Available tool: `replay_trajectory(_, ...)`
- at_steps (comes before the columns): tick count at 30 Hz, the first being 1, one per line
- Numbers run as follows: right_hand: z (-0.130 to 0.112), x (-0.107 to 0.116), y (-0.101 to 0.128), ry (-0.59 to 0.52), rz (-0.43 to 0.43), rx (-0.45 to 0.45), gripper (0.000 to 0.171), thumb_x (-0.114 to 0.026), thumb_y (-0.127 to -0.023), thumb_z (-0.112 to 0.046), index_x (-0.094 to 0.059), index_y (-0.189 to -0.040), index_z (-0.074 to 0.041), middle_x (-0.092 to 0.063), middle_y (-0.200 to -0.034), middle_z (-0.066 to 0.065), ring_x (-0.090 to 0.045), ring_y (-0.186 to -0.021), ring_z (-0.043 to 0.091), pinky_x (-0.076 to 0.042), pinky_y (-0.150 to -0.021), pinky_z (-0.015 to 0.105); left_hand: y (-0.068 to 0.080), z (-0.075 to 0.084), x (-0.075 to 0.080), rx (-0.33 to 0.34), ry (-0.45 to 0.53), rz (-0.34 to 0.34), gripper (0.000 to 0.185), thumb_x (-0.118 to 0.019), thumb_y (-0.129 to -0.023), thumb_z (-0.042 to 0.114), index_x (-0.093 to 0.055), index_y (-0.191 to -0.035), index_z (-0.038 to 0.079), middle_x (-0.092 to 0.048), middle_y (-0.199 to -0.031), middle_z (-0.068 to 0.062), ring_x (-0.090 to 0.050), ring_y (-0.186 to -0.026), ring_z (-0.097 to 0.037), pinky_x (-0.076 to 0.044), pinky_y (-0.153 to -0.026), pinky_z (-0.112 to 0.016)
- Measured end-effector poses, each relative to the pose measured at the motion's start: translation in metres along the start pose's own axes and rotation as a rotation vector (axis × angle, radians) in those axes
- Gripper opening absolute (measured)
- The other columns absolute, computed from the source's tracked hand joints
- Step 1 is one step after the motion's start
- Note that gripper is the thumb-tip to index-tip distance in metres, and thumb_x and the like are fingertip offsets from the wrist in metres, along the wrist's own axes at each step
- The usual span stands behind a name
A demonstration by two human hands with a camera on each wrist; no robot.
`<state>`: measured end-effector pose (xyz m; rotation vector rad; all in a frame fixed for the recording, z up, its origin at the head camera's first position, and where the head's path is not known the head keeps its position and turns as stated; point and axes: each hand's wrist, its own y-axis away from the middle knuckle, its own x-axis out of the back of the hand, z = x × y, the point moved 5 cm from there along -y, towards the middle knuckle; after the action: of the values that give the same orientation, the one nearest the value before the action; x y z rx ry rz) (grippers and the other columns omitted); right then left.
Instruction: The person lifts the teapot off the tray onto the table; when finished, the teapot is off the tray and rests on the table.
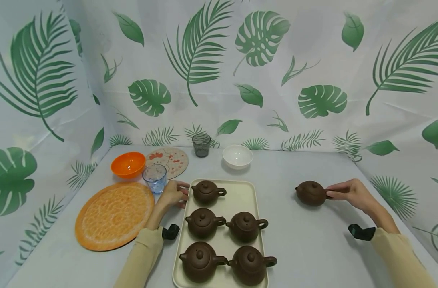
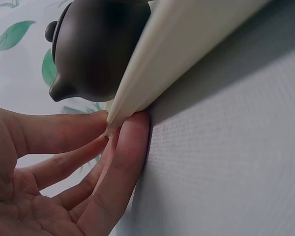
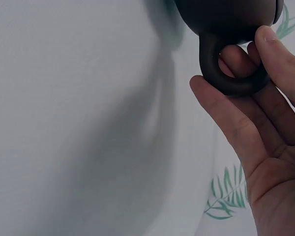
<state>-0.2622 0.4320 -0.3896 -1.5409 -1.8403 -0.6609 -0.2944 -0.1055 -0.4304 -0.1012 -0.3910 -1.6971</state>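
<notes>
Teapot sits on the table just left of the right hand, whose fingers pinch its loop handle, one finger hooked through the ring. Well apart to the left, the left hand grips the far left corner of the tray, fingers pinching its rim. Five more pots stand on that tray, the nearest pot just right of the left hand. A blue cup stands just beyond that hand.
</notes>
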Motion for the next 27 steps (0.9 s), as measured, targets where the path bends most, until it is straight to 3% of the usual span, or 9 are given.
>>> replay_trajectory(19, 0.0095, -0.0045, 0.0039, -0.004, 0.005, -0.084, 0.043, -0.067, -0.090, -0.022, -0.063, -0.116, 0.013, -0.068, -0.108, 0.023, -0.065, -0.083, -0.001, -0.050, -0.073, 0.014, -0.0026, -0.0034, 0.0008, 0.003, -0.009, 0.017, 0.041, -0.059, -0.077, -0.016, -0.061, -0.118, -0.009, -0.062, -0.087, -0.015, -0.058, -0.061, -0.015, -0.057, -0.049, -0.028)
replay_trajectory(23, 0.0089, -0.0052, 0.0041, 0.033, 0.012, -0.092, 0.044, -0.069, -0.089, -0.025, -0.065, -0.115, 0.009, -0.067, -0.110, 0.023, -0.062, -0.084, -0.005, -0.056, -0.080, 0.032, -0.0030, -0.0038, 0.0007, 0.003, -0.006, 0.018, 0.042, -0.059, -0.076, -0.017, -0.061, -0.117, -0.009, -0.062, -0.088, -0.016, -0.058, -0.062, -0.016, -0.057, -0.049, -0.029)
replay_trajectory(27, 0.0056, -0.0042, 0.0044, 0.063, 0.019, -0.088, 0.044, -0.070, -0.088, -0.028, -0.066, -0.115, 0.007, -0.067, -0.112, 0.023, -0.059, -0.085, -0.007, -0.054, -0.085, 0.050, -0.0028, -0.0036, 0.0004, -0.002, -0.003, 0.016, 0.042, -0.059, -0.076, -0.017, -0.060, -0.117, -0.010, -0.062, -0.089, -0.017, -0.059, -0.063, -0.016, -0.057, -0.050, -0.030)
